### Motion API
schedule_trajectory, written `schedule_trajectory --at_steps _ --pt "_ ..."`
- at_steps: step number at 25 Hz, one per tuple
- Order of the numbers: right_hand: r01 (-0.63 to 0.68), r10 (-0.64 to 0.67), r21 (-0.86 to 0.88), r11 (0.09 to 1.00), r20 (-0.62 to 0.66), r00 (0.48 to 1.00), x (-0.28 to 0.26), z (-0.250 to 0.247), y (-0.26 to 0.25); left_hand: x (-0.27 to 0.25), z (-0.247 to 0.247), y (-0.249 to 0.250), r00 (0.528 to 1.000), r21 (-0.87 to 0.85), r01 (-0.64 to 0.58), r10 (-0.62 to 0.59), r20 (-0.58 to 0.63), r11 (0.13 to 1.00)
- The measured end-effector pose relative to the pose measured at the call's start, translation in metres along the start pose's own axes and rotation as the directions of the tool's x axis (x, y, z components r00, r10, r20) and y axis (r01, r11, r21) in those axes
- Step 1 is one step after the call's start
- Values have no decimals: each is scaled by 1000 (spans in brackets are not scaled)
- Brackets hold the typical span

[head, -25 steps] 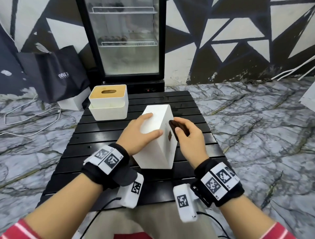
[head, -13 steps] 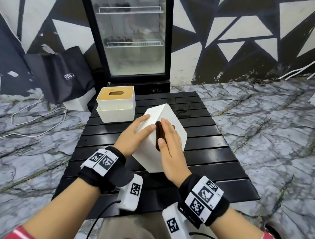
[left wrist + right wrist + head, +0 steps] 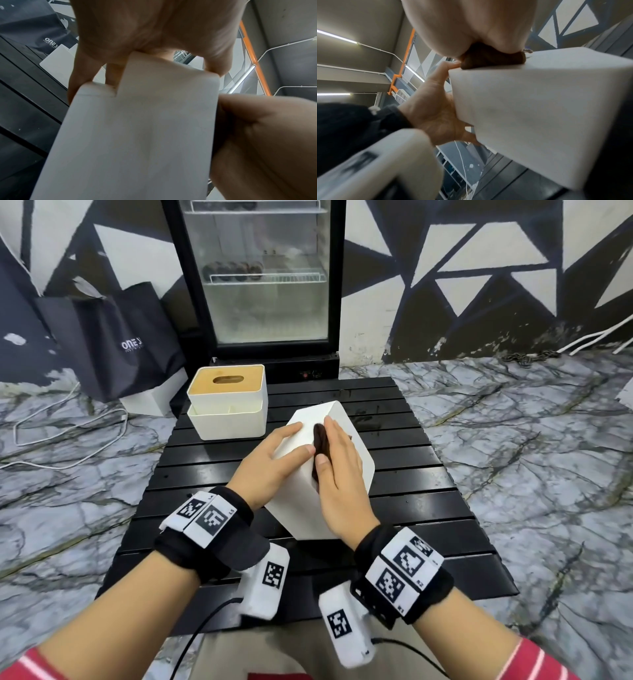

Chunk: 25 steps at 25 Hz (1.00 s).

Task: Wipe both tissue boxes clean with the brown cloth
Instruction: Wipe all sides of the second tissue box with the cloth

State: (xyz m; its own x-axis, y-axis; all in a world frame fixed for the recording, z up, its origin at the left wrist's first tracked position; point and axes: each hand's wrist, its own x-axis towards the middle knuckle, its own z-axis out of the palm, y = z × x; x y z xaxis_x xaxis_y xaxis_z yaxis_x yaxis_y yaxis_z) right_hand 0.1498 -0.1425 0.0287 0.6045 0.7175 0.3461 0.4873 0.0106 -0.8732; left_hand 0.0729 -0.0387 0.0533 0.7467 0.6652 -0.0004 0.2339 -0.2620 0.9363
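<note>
A plain white tissue box [image 3: 294, 498] stands tilted on the black slatted table [image 3: 411, 508]. My left hand [image 3: 270, 460] grips its left edge, thumb on the upper face and fingers down the side. My right hand [image 3: 339, 474] lies flat on the upper face and presses the brown cloth [image 3: 321, 440] against it. In the right wrist view the cloth [image 3: 491, 59] bunches under my palm at the box's [image 3: 539, 108] top edge. The left wrist view is filled by the box [image 3: 137, 135]. A second white tissue box with a wooden lid [image 3: 227, 405] sits at the table's back left, untouched.
A glass-door fridge [image 3: 267, 285] stands right behind the table. A black paper bag [image 3: 120, 337] and a white box lean at the back left, with white cables [image 3: 68, 440] trailing over the marble floor. The table's right half is bare slats.
My right hand moved with the cloth from the box's right side onto its upper face and flattened there. The box was turned and tilted in my left hand.
</note>
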Motion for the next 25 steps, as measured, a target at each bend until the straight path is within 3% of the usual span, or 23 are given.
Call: schedule_trajectory --at_steps 4,13,18,25 --pt "-2 2 1 1000 -57 998 26 -13 10 1 5 -1 1000 6 8 -8 -11 1000" --pt "-20 21 -30 999 9 1000 43 -17 4 -2 6 3 999 30 -15 16 -29 999" --pt "-100 107 -104 990 63 992 53 -29 21 -2 5 0 998 -18 12 -13 -60 1000" --pt "-228 228 -25 973 1 974 33 -30 54 -3 7 -3 995 -47 20 -25 -94 999"
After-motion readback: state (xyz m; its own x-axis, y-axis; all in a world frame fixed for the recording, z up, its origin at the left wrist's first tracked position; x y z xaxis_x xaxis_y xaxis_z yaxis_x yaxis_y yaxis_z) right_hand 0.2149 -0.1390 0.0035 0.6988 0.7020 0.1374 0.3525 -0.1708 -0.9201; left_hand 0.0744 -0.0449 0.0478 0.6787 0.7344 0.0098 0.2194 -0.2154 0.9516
